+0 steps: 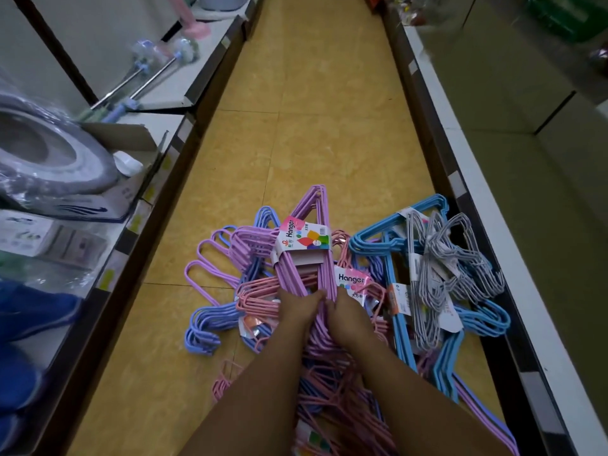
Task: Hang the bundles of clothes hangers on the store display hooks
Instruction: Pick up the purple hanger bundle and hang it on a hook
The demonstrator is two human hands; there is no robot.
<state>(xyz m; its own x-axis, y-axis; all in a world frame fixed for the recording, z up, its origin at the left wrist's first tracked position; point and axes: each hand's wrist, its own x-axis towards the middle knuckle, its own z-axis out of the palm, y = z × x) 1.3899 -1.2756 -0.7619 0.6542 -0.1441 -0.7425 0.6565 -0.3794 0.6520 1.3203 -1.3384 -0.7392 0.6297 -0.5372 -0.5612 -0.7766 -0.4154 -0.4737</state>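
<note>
Yellow floor tiles [316, 103] run down a narrow store aisle between two low shelf units, and the hanger bundles lie heaped on the floor at the near end, toward the right-hand shelf [467, 179]. Your left hand [297, 309] and right hand [345, 315] sit side by side, both with fingers curled round the lower wires of the purple hanger bundle [309, 238], which stands tilted up from the pile with its "Hanger" label [304, 236] facing you. Just right lie a blue hanger bundle [394, 238] and a grey hanger bundle [457, 258]; pink hangers [260, 296] and lilac-blue ones [204, 327] spread left. On the left shelf a wrapped toilet seat [49, 153] rests.
</note>
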